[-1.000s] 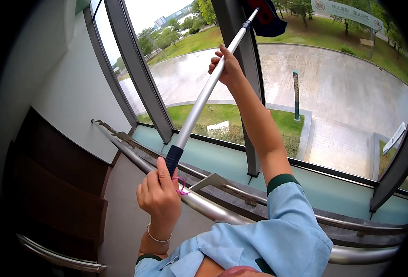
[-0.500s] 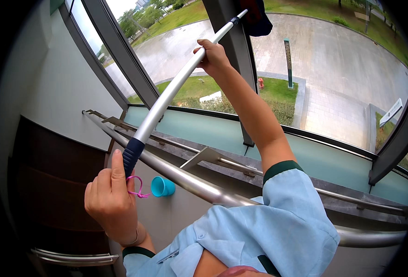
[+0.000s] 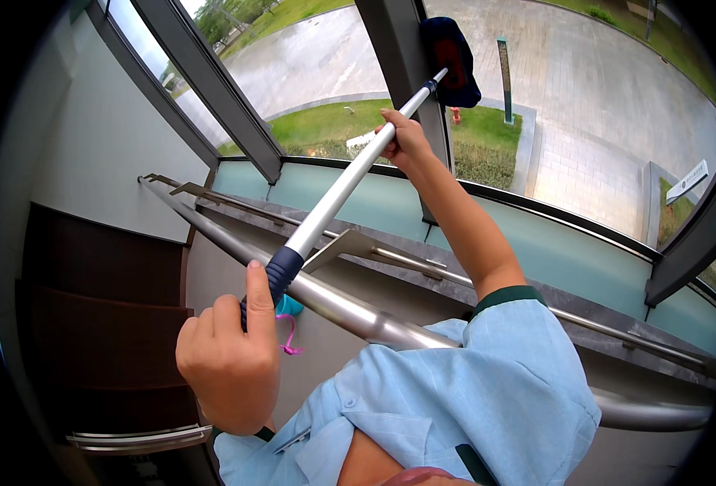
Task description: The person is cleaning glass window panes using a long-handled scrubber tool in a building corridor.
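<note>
Both my hands hold a long-handled window mop with a silver pole point(image 3: 338, 194). My left hand point(image 3: 232, 364) is wrapped round the dark blue ribbed grip point(image 3: 283, 271) at the lower end, its index finger stretched along it. A pink cord loop point(image 3: 289, 336) hangs beside that hand. Higher up, the fingers of my right hand point(image 3: 407, 142) close round the pole. The mop head point(image 3: 462, 61), dark blue with a red middle, is by the window pane, right beside the grey window post point(image 3: 398, 57). Whether it presses on the glass I cannot tell.
A thick steel handrail point(image 3: 350, 312) crosses below the pole, with a thinner rail point(image 3: 411, 259) and flat brackets behind it. Mostly hidden behind the grip is a turquoise bucket point(image 3: 291, 306). Dark brown steps or panels point(image 3: 107, 316) lie at the left, beside a white wall point(image 3: 107, 146).
The mop head has come down along the window post, and my right hand has lowered with the pole. My left hand has shifted right, and the grip now covers most of the bucket.
</note>
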Available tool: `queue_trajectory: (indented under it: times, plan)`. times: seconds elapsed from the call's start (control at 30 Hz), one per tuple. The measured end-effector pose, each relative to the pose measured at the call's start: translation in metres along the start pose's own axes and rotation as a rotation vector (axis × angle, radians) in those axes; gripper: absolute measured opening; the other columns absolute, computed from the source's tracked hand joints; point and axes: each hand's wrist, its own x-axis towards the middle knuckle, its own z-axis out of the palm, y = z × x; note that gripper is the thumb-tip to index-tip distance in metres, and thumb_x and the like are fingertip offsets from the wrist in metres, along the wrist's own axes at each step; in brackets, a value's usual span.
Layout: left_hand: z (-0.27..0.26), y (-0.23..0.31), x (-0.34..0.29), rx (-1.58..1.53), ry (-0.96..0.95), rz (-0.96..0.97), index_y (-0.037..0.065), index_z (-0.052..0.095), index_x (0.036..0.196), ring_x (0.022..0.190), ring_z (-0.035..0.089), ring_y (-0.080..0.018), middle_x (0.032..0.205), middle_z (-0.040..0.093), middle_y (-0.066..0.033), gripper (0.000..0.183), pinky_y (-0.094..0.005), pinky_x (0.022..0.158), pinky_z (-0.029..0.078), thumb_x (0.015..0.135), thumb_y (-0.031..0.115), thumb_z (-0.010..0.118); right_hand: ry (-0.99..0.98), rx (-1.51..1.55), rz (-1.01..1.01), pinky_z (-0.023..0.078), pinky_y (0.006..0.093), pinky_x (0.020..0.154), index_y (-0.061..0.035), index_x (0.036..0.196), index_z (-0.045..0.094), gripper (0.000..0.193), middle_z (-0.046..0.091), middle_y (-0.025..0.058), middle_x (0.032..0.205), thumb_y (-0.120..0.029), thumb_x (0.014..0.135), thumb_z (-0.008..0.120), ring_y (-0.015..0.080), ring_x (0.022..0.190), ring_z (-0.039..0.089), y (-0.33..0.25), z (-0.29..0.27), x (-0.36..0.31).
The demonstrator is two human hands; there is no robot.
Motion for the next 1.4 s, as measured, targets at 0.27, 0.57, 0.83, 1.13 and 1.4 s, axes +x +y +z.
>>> queue_trajectory:
  times: [0.27,0.57,0.83,1.13,1.4]
  plan:
    - [-0.01,0.009,0.014,-0.003,0.007,0.026,0.006,0.067,0.113,0.049,0.038,-0.0167,0.063,0.039,-0.0042,0.049,-0.0302,0.044,0.03,0.064,0.005,0.071,0.029,0.076,-0.04,0.029,0.0298,0.037,-0.0037,0.078,0.044,0.021,0.051,0.0112,0.058,-0.015,0.087,0.06,0.013,0.04,0.036,-0.007,-0.003,-0.009]
    - [-0.003,0.011,0.029,-0.032,-0.001,0.062,0.008,0.068,0.111,0.048,0.038,-0.0171,0.062,0.037,-0.0037,0.046,-0.0307,0.044,0.03,0.065,0.006,0.07,0.064,0.136,-0.018,0.026,0.0283,0.035,-0.0058,0.076,0.047,0.021,0.052,0.0082,0.058,-0.018,0.088,0.059,0.0114,0.038,0.036,0.002,-0.02,0.001]
    - [0.027,0.02,0.058,-0.01,-0.084,0.123,0.007,0.069,0.106,0.049,0.046,-0.0178,0.061,0.043,-0.0037,0.036,-0.031,0.046,0.035,0.07,0.006,0.067,0.054,0.2,0.088,0.024,0.0272,0.035,-0.0065,0.077,0.044,0.024,0.043,0.0051,0.055,-0.02,0.09,0.059,0.011,0.037,0.034,0.025,-0.067,0.026]
    - [0.029,0.034,0.066,-0.01,-0.1,0.125,0.007,0.07,0.104,0.05,0.048,-0.0177,0.061,0.044,-0.0036,0.032,-0.0308,0.047,0.038,0.073,0.009,0.067,0.031,0.239,0.084,0.021,0.026,0.036,-0.0129,0.075,0.041,0.027,0.034,0.0004,0.054,-0.028,0.093,0.056,0.0096,0.037,0.031,0.027,-0.086,0.029]
    - [0.032,0.023,0.082,-0.028,-0.073,0.093,0.011,0.071,0.101,0.051,0.052,-0.0195,0.06,0.046,-0.005,0.031,-0.033,0.047,0.04,0.07,0.009,0.07,0.046,0.393,0.062,0.023,0.0274,0.038,-0.0108,0.075,0.038,0.022,0.031,0.0013,0.053,-0.019,0.092,0.05,0.0108,0.039,0.029,0.029,-0.067,0.034]
